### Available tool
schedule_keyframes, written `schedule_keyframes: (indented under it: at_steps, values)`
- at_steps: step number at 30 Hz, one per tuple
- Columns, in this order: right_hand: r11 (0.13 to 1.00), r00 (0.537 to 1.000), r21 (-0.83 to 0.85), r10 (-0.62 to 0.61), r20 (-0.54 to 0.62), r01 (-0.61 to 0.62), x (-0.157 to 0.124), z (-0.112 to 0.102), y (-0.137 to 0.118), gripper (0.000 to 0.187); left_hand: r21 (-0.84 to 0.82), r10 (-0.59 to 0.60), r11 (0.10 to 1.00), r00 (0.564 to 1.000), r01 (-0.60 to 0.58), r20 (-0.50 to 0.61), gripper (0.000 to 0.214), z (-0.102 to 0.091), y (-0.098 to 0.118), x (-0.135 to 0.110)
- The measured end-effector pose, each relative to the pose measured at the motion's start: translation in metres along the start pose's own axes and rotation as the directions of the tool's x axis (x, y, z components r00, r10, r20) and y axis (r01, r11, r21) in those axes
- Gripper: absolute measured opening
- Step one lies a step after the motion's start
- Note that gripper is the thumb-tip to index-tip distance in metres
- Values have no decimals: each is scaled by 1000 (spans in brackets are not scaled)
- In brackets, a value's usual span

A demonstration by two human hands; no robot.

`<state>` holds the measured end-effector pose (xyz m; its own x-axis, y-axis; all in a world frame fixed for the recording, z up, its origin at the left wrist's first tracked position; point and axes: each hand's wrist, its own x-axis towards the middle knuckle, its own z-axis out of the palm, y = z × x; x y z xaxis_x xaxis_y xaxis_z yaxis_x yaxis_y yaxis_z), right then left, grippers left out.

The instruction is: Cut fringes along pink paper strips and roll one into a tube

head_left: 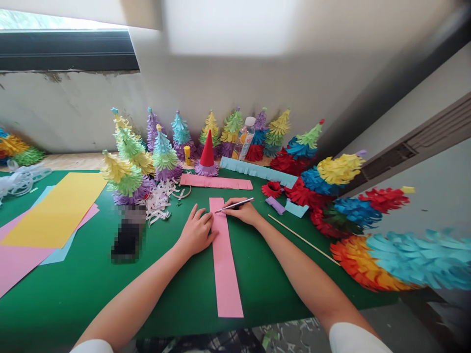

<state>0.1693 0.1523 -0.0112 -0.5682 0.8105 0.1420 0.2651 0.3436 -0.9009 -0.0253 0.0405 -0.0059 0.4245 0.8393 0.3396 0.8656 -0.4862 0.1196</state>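
A long pink paper strip [225, 264] lies lengthwise on the green table mat [91, 289], running away from me. My left hand [196, 230] rests on the strip's left edge near its far end, fingers spread flat and pressing it down. My right hand [243, 211] sits at the strip's right edge, closed round a thin silver pen or pencil [235, 205] whose tip touches the paper.
Fringed paper trees [128, 166] in many colours line the wall and the right side. A fringed pink strip [215, 182], a blue fringed strip [257, 171], a glue stick [187, 155], a bottle [246, 138], a thin wooden stick [301, 239] and stacked coloured sheets [55, 211] lie around.
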Motion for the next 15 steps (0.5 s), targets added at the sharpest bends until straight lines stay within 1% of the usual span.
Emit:
schedule_keyframes:
  at_steps: [8,15]
  values:
    - [995,997,-83,-56,53,61,-2,-5,-11,16,19,-45,999,999,45,-2,34,-2,4,5]
    - [992,997,-120,-24,69,32,-6,-21,-13,17,27,-64,998,998,64,11,30,-5,6,5]
